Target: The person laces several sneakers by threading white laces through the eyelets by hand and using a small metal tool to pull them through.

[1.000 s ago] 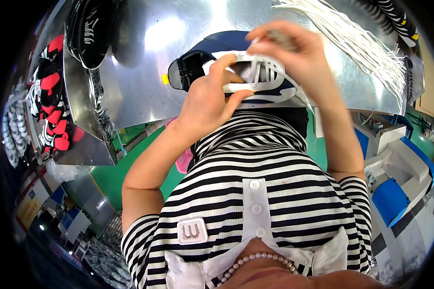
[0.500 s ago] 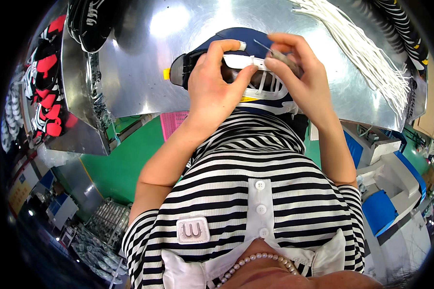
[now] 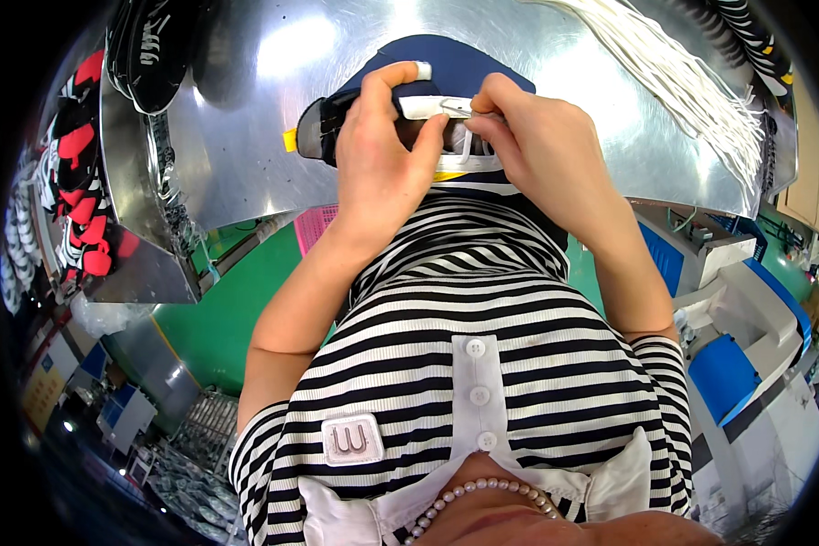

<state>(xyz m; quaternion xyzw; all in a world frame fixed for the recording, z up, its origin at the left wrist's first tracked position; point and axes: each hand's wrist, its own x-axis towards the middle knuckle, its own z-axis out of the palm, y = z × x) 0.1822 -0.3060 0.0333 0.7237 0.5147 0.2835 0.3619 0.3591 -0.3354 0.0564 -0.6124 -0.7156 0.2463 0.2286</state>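
Note:
A navy shoe upper (image 3: 450,62) with a white eyelet strip (image 3: 419,107) lies at the near edge of the metal table, against my striped top. My left hand (image 3: 373,159) grips it, the thumb at the strip's lower edge and the index finger bent over the navy part. Between the fingertips of my right hand (image 3: 546,146) is a slim metal awl (image 3: 455,110), its tip at the eyelets. The hand hides the awl's handle. White lacing (image 3: 467,144) crosses the opening below the strip.
A bundle of white laces (image 3: 660,91) is spread over the table's right side. Black shoe uppers (image 3: 150,55) stand at the far left, with red, black and white ones (image 3: 77,173) beyond the table edge. A pink basket (image 3: 311,227) sits below the table.
My right hand has moved left and brought the awl from above the shoe upper to the eyelet strip. My left hand keeps its grip; the view has shifted slightly.

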